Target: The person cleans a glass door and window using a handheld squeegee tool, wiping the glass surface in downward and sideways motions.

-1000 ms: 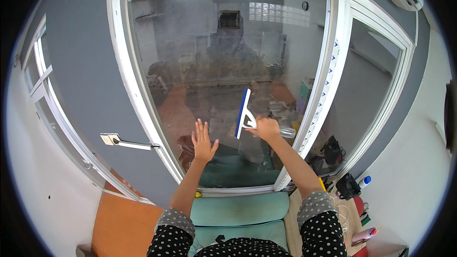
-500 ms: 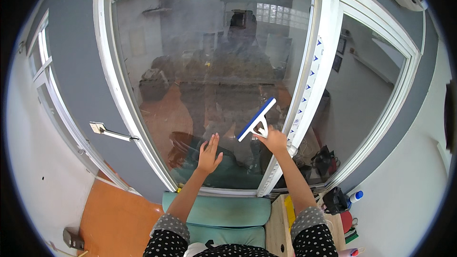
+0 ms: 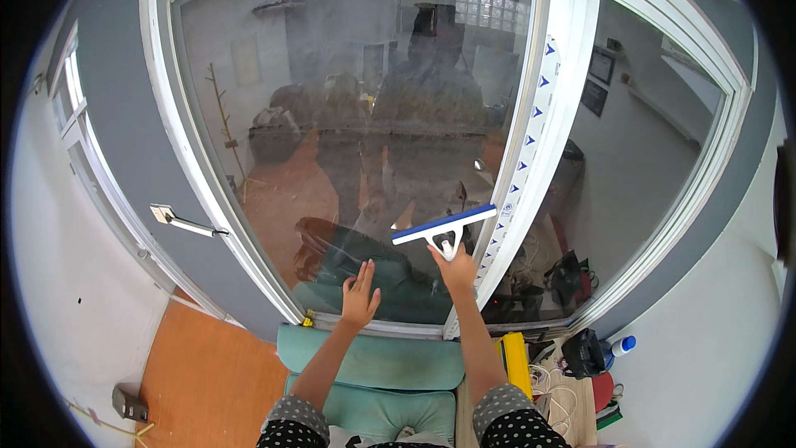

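Observation:
A large window pane [image 3: 274,191] in a white frame stands before me, hazy in its upper part and full of reflections. My right hand [image 3: 455,270] is closed round the handle of a squeegee [image 3: 444,226], white with a blue blade edge. The squeegee lies nearly level at the pane's lower right, its right end beside the frame's upright. Whether the blade touches the glass I cannot tell. My left hand [image 3: 360,297] holds nothing; its fingers stretch upward and apart near the lower middle of the pane.
Below the window stands a green padded seat [image 3: 373,357]. Right of it, a wooden surface [image 3: 584,415] carries a yellow object [image 3: 516,365], white cables, a black bag [image 3: 584,354] and a blue-capped bottle [image 3: 622,346]. A wall outlet with a plug [image 3: 163,214] sits left of the frame.
The squeegee has turned from a steep slant to nearly level and moved lower with my right hand. My left hand has dropped slightly. The whole view has shifted a little.

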A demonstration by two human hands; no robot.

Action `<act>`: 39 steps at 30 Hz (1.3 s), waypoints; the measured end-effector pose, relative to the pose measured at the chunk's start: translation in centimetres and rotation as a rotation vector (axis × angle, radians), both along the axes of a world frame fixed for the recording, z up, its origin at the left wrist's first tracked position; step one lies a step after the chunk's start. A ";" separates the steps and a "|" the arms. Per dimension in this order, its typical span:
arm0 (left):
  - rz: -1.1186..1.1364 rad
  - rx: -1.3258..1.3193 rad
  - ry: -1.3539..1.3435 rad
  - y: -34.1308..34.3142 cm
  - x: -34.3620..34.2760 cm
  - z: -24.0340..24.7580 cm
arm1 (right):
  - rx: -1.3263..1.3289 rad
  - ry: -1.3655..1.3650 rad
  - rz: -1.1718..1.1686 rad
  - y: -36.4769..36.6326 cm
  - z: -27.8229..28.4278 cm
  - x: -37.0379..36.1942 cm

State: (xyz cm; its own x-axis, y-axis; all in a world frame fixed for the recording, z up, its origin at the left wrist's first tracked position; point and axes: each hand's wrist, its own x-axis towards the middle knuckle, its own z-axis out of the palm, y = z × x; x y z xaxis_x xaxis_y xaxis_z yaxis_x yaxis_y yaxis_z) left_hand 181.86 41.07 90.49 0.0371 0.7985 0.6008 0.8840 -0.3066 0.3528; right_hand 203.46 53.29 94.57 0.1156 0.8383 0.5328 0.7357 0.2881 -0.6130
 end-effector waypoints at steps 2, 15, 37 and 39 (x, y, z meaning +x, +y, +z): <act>0.021 -0.017 -0.029 -0.6 -0.1 -0.8 | -0.035 0.056 0.015 -0.7 -1.6 -0.9; 0.153 -0.089 -0.103 -4.4 -2.1 -3.6 | -0.443 0.239 0.033 -5.3 -11.1 -2.1; -0.152 -0.192 -0.681 -2.9 -4.4 -3.9 | -0.646 1.928 0.385 -2.1 0.5 0.5; -0.170 -0.182 -0.679 -3.1 -6.4 -4.0 | -0.592 1.944 0.307 -2.2 1.2 -1.0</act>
State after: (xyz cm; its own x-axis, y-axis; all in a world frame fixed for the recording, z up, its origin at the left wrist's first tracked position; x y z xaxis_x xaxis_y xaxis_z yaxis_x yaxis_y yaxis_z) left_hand 175.48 38.00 86.49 -0.1651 0.9044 0.3936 0.3969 -0.3044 0.8659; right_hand 202.42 51.08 95.75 -0.0727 0.9244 -0.3745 -0.8806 -0.2357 -0.4110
